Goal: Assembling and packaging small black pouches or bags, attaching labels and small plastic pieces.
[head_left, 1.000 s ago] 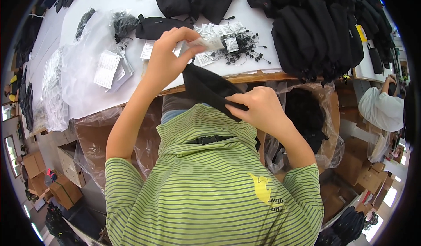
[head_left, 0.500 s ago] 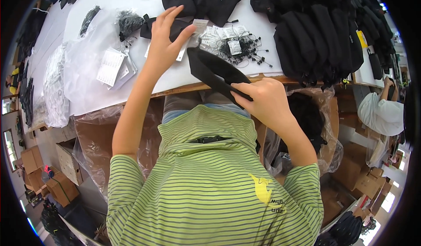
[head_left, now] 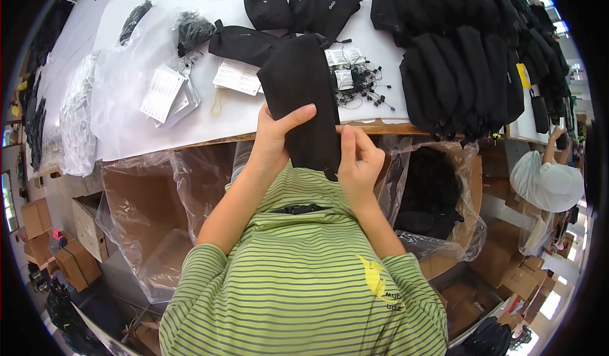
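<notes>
Pouch (head_left: pixel 301 96) front and centre, black and long, held over the front edge of the white-topped table (head_left: pixel 143 147), far end above the tabletop, near end by the person's waist! Left hand (head_left: pixel 276 140) has it gripped from the left side, thumb laid flat across the face, the other fingers out of sight behind. Right hand (head_left: pixel 361 162) is up against the right edge near the lower end, thumb raised and fingers curled in; whether they pinch the cloth, I can't tell from this angle.

Just beyond the far end, loose black pouches (head_left: pixel 266 6) fan out across the white surface. To the right of the held one, a tangle of black cords (head_left: pixel 365 80) sits with small printed tags (head_left: pixel 343 79) among them; to the left, white cards (head_left: pixel 238 77) lie with a thin yellowish band (head_left: pixel 217 102) just below. Farther left, another sheaf of cards (head_left: pixel 162 93) rests by clear plastic bagging (head_left: pixel 114 102). Over on the right, a big bank of stacked black pouches (head_left: pixel 460 80) reaches the table's edge, above a plastic-lined carton (head_left: pixel 468 207).
</notes>
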A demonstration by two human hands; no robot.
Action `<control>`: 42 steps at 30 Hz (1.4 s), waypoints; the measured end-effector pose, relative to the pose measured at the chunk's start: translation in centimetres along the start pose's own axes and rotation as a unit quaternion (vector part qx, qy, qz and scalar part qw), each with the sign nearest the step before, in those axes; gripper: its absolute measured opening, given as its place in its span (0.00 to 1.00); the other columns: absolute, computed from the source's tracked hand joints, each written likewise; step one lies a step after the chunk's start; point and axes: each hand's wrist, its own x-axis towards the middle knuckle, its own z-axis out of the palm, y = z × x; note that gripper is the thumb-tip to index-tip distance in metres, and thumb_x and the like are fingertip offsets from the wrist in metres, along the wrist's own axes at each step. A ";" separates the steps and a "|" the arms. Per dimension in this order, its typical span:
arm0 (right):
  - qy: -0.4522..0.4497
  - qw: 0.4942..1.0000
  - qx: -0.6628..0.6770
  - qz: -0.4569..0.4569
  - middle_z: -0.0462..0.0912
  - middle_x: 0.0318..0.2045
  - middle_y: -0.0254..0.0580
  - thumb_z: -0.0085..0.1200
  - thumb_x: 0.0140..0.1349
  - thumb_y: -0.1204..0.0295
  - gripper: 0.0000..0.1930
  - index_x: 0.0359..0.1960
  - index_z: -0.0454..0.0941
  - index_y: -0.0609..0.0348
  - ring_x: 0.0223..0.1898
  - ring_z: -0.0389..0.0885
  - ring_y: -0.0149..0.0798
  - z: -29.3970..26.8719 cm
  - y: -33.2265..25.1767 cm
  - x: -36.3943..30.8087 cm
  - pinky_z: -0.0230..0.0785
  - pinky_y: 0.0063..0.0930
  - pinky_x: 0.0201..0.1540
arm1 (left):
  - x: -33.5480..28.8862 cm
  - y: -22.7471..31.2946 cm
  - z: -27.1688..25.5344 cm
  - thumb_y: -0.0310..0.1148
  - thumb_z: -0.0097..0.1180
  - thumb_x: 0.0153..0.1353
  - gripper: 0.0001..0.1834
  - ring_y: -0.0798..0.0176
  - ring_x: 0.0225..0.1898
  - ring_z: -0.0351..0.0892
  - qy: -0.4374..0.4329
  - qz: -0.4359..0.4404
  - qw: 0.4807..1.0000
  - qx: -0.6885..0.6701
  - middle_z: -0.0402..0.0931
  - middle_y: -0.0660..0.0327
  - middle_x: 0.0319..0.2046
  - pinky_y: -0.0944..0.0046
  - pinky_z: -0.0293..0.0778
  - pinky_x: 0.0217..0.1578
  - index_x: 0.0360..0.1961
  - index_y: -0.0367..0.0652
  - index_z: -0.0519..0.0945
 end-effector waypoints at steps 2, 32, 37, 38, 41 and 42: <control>-0.006 0.999 -0.031 -0.005 0.65 0.10 0.29 0.57 0.62 0.73 0.07 0.31 0.82 0.65 0.14 0.58 0.17 -0.1 0.0 0.0 0.48 0.18 0.17 | -0.1 -0.1 0.2 0.25 0.67 0.50 0.20 0.66 0.38 0.79 0.017 0.025 1.000 0.006 0.78 0.60 0.39 0.65 0.76 0.42 0.45 0.37 0.75; -0.025 0.999 0.045 -0.002 0.80 0.31 0.34 0.55 0.62 0.71 0.07 0.37 0.77 0.63 0.35 0.73 0.25 -2.1 2.6 2.0 0.63 0.18 0.37 | -1.4 2.1 0.0 0.24 0.66 0.49 0.23 0.64 0.39 0.80 -0.018 -0.006 0.999 0.048 0.78 0.58 0.39 0.65 0.77 0.41 0.47 0.34 0.74; 0.014 0.987 0.042 -0.153 0.82 0.37 0.37 0.57 0.58 0.76 0.13 0.45 0.76 0.59 0.37 0.78 0.30 -1.9 -2.9 6.0 0.66 0.21 0.36 | -1.8 1.6 0.9 0.24 0.69 0.45 0.27 0.66 0.39 0.80 -0.066 -0.080 0.988 0.111 0.79 0.57 0.40 0.66 0.77 0.42 0.48 0.33 0.74; -0.028 0.983 -0.015 -0.179 0.82 0.35 0.37 0.58 0.57 0.76 0.12 0.44 0.77 0.58 0.34 0.78 0.31 -2.4 -2.4 6.6 0.66 0.22 0.34 | -1.8 1.4 1.0 0.25 0.70 0.44 0.28 0.66 0.39 0.80 -0.059 -0.079 0.988 0.120 0.79 0.57 0.40 0.66 0.77 0.42 0.48 0.33 0.74; -0.060 0.969 -0.106 -0.215 0.82 0.29 0.35 0.61 0.54 0.77 0.10 0.39 0.78 0.57 0.28 0.77 0.31 -3.3 -2.4 7.1 0.63 0.23 0.28 | -1.9 1.6 1.2 0.25 0.70 0.44 0.27 0.65 0.39 0.80 -0.059 -0.095 0.987 0.113 0.79 0.57 0.40 0.66 0.77 0.42 0.48 0.33 0.74; -0.055 0.959 -0.149 -0.233 0.80 0.27 0.34 0.62 0.52 0.77 0.09 0.35 0.79 0.57 0.27 0.76 0.33 -3.4 -2.8 7.0 0.64 0.24 0.28 | -1.9 1.4 1.1 0.25 0.70 0.44 0.27 0.65 0.39 0.80 -0.059 -0.094 0.987 0.113 0.79 0.57 0.40 0.66 0.77 0.42 0.48 0.33 0.74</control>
